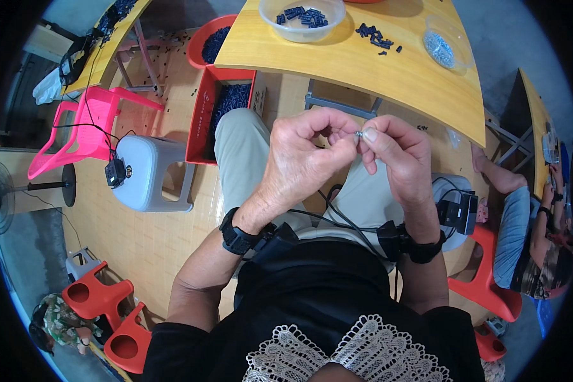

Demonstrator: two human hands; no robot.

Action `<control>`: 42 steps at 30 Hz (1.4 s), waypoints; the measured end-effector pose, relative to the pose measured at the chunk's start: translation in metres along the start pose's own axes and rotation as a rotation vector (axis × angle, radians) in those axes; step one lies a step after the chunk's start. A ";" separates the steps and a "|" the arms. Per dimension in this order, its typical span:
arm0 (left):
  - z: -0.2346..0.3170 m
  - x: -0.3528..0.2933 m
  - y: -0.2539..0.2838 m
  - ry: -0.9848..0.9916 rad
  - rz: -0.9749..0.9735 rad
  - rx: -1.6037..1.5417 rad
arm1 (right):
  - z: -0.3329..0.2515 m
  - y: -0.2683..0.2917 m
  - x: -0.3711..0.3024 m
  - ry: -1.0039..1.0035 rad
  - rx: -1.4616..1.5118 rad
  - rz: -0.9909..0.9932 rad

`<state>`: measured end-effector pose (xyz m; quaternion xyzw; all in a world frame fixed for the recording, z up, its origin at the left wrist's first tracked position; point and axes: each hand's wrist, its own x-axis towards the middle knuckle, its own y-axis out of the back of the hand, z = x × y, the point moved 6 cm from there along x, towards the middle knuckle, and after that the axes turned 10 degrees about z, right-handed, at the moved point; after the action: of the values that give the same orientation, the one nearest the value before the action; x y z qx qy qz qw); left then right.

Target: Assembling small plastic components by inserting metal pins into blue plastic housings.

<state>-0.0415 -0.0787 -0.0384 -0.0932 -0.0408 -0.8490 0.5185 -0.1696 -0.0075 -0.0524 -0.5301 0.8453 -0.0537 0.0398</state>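
A: Where is the small silver metal piece (359, 134)?

B: At the meeting point of the person's two hands, in front of the lap, with the yellow wood-grained table (286, 55) toward twelve o'clock.

A: What has hold of it?

B: The right hand (398, 153), coming from four o'clock, pinches it with thumb and forefinger closed together. The left hand (309, 149) comes from eight o'clock, thumb and fingers curled nearly together beside it; whether they grip it too, one cannot tell.

A: And around the hands?

B: At eleven o'clock, a clear plastic bowl (302, 36) holds dark blue parts. At twelve, a loose cluster of dark parts (377, 41) lies on the tabletop. Between one and two, a clear bowl (463, 49) holds small silvery pieces. Toward nine, a red bin (201, 118) contains more dark blue parts.
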 end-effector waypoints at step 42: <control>-0.025 -0.004 -0.003 0.238 0.078 -0.244 | -0.036 -0.012 -0.009 0.583 -0.659 0.160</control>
<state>-0.0453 -0.0785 -0.0635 -0.0559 0.1279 -0.8319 0.5372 -0.1593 -0.0024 -0.0152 -0.4103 0.8314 0.0747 -0.3673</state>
